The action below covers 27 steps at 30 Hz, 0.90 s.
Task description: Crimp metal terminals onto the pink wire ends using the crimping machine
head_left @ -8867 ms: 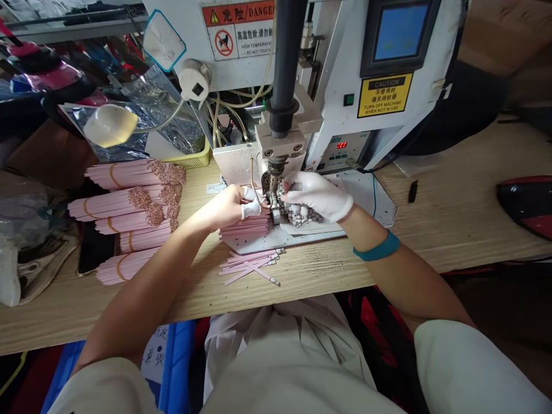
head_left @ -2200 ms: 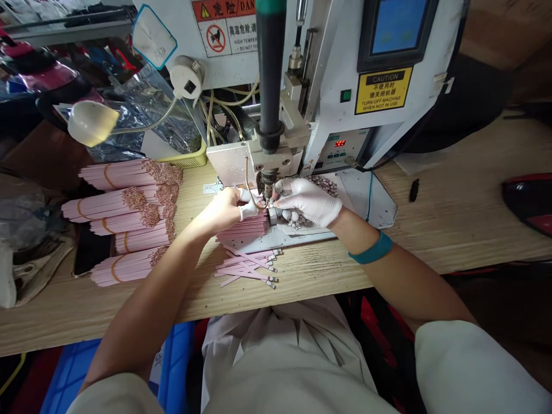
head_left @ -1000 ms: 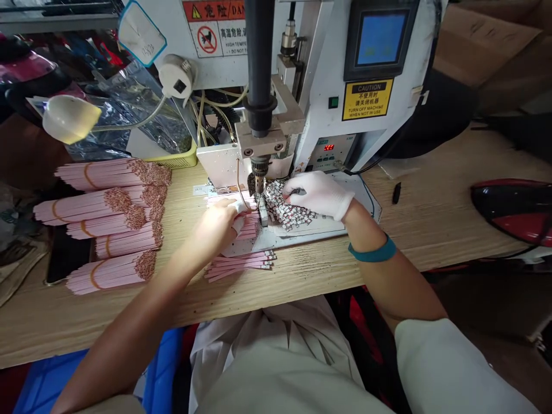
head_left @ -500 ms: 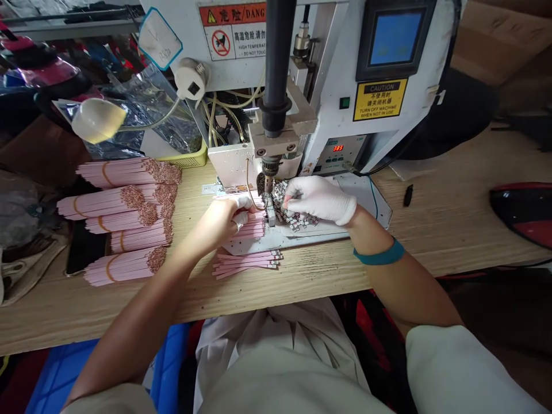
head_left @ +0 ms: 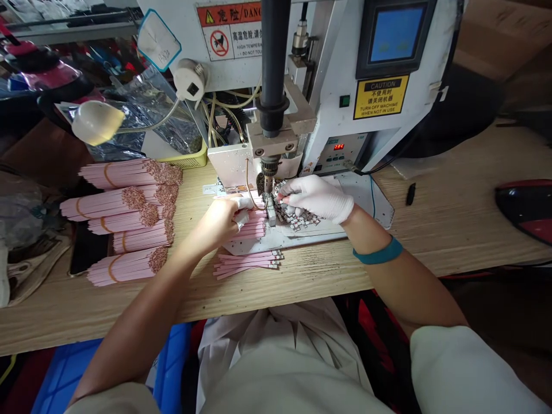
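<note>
My left hand, with white covers on its fingertips, is closed in a pinch over the pink wires on the machine's base plate. The wire ends point toward a small metal block under the soldering head. My right hand, in a white glove, pinches thumb to finger just right of that block; what lies between the fingertips is too small to make out. Beneath it spreads a pile of small metal pieces. Several pink wires with metal-tipped ends lie at the table's front.
Bundles of pink wires held by rubber bands are stacked at the left. A lamp on a bendy neck leans in there. The white machine with its screen stands behind my hands. A black and red object sits far right.
My right hand has shifted slightly left, toward the metal block and soldering head. The left hand stays nearly where it was, still pinched over the pink wires.
</note>
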Each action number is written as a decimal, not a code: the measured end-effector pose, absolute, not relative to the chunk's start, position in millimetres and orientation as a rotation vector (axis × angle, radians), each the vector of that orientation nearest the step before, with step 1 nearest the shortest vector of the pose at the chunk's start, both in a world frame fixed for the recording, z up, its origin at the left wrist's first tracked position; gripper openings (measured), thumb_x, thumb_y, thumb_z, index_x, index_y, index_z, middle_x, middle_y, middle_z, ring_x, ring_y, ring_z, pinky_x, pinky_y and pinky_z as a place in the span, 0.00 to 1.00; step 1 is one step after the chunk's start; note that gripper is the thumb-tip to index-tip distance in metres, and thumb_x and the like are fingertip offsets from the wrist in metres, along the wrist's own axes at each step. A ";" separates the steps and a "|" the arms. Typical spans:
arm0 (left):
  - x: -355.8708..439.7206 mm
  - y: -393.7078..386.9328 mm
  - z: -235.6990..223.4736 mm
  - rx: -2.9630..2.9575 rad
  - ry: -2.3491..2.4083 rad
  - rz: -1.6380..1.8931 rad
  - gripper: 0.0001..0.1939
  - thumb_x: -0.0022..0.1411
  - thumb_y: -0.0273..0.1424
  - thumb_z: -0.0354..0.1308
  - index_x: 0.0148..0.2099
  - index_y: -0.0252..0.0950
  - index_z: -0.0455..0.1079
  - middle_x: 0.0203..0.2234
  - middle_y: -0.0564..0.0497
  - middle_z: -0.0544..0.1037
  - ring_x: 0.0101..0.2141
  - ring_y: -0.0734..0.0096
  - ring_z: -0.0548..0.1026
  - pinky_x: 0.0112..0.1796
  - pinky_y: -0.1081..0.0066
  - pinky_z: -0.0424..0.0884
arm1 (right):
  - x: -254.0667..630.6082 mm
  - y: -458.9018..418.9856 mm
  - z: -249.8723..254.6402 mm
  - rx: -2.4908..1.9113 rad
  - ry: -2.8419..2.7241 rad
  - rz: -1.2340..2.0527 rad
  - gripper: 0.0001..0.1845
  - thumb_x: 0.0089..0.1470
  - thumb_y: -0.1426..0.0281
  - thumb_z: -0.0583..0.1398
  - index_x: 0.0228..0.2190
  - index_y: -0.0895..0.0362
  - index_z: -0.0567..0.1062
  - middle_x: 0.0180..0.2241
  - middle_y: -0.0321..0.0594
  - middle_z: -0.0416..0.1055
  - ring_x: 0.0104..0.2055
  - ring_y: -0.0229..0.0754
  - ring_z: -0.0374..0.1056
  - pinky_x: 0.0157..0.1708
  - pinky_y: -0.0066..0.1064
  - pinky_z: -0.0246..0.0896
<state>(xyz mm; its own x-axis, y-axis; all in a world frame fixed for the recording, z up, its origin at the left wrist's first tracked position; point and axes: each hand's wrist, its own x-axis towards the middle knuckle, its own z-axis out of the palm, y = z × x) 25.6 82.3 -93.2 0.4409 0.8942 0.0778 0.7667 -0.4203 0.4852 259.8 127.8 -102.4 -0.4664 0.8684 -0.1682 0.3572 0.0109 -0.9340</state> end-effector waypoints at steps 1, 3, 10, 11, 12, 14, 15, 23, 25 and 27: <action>25.5 82.2 -93.0 2.321 1.432 0.455 0.12 0.56 0.26 0.48 0.37 0.33 0.74 0.32 0.48 0.78 0.33 0.66 0.74 0.35 0.70 0.68 | 259.0 127.9 -103.1 -1.244 -1.822 1.477 0.09 0.48 0.78 0.60 0.34 0.60 0.77 0.34 0.41 0.75 0.25 0.33 0.67 0.18 0.22 0.63; 24.9 82.1 -93.1 2.297 1.463 0.464 0.11 0.55 0.27 0.49 0.34 0.33 0.73 0.30 0.49 0.78 0.31 0.67 0.74 0.33 0.71 0.67 | 257.7 128.2 -103.7 -1.230 -1.812 1.485 0.08 0.48 0.77 0.60 0.33 0.60 0.77 0.34 0.41 0.75 0.26 0.34 0.68 0.19 0.22 0.64; 23.3 83.0 -93.7 2.161 1.465 0.581 0.08 0.53 0.30 0.54 0.32 0.33 0.73 0.27 0.51 0.79 0.28 0.71 0.74 0.30 0.73 0.67 | 255.8 125.9 -101.4 -1.114 -1.701 1.570 0.07 0.47 0.75 0.62 0.33 0.60 0.74 0.31 0.38 0.72 0.25 0.33 0.66 0.20 0.24 0.63; 23.4 83.4 -93.5 2.146 1.460 0.593 0.08 0.53 0.30 0.54 0.32 0.33 0.73 0.27 0.51 0.79 0.28 0.70 0.74 0.31 0.73 0.68 | 255.1 125.0 -101.0 -1.106 -1.665 1.612 0.07 0.48 0.75 0.62 0.33 0.60 0.73 0.30 0.38 0.71 0.24 0.33 0.66 0.19 0.23 0.63; 23.3 83.7 -93.3 2.131 1.455 0.606 0.08 0.54 0.32 0.55 0.32 0.33 0.74 0.27 0.51 0.79 0.29 0.70 0.74 0.32 0.73 0.68 | 254.1 124.0 -100.6 -1.098 -1.633 1.650 0.07 0.48 0.76 0.62 0.33 0.60 0.73 0.29 0.37 0.70 0.24 0.32 0.65 0.18 0.23 0.62; 23.1 84.3 -93.1 2.102 1.444 0.625 0.10 0.55 0.35 0.56 0.31 0.33 0.74 0.27 0.51 0.79 0.31 0.68 0.75 0.33 0.72 0.68 | 251.4 122.1 -100.3 -1.086 -1.596 1.699 0.07 0.48 0.76 0.62 0.32 0.60 0.72 0.27 0.36 0.69 0.22 0.31 0.64 0.17 0.22 0.62; 22.8 84.6 -93.1 2.096 1.436 0.628 0.11 0.56 0.36 0.56 0.31 0.33 0.74 0.27 0.51 0.79 0.31 0.67 0.75 0.34 0.72 0.68 | 250.0 121.4 -100.3 -1.085 -1.592 1.711 0.06 0.48 0.76 0.62 0.32 0.60 0.72 0.27 0.35 0.69 0.22 0.31 0.62 0.16 0.22 0.61; 26.1 89.7 -94.9 2.008 1.293 0.557 0.13 0.58 0.38 0.56 0.35 0.32 0.74 0.30 0.50 0.78 0.31 0.69 0.72 0.34 0.73 0.65 | 242.2 119.2 -102.0 -1.108 -1.599 1.707 0.05 0.49 0.77 0.62 0.32 0.60 0.71 0.21 0.32 0.65 0.18 0.30 0.59 0.13 0.21 0.58; 28.1 91.2 -95.7 1.975 1.263 0.541 0.13 0.58 0.36 0.55 0.36 0.32 0.74 0.32 0.49 0.78 0.33 0.68 0.72 0.35 0.73 0.65 | 241.3 118.6 -102.5 -1.109 -1.596 1.706 0.05 0.49 0.77 0.62 0.32 0.60 0.71 0.22 0.32 0.65 0.18 0.29 0.59 0.13 0.21 0.58; 29.6 92.2 -96.2 1.957 1.259 0.528 0.12 0.57 0.35 0.54 0.34 0.32 0.73 0.30 0.50 0.77 0.32 0.69 0.71 0.35 0.72 0.64 | 240.7 118.2 -103.0 -1.106 -1.592 1.703 0.05 0.49 0.78 0.61 0.32 0.60 0.71 0.22 0.32 0.65 0.18 0.29 0.59 0.13 0.20 0.57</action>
<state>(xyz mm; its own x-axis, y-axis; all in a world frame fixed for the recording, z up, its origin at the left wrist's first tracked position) 29.6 92.2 -96.2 0.4347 0.8993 -0.0484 0.5960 -0.2470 0.7641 240.7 118.2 -103.0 -0.5074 0.8395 -0.1945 0.1374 -0.1440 -0.9800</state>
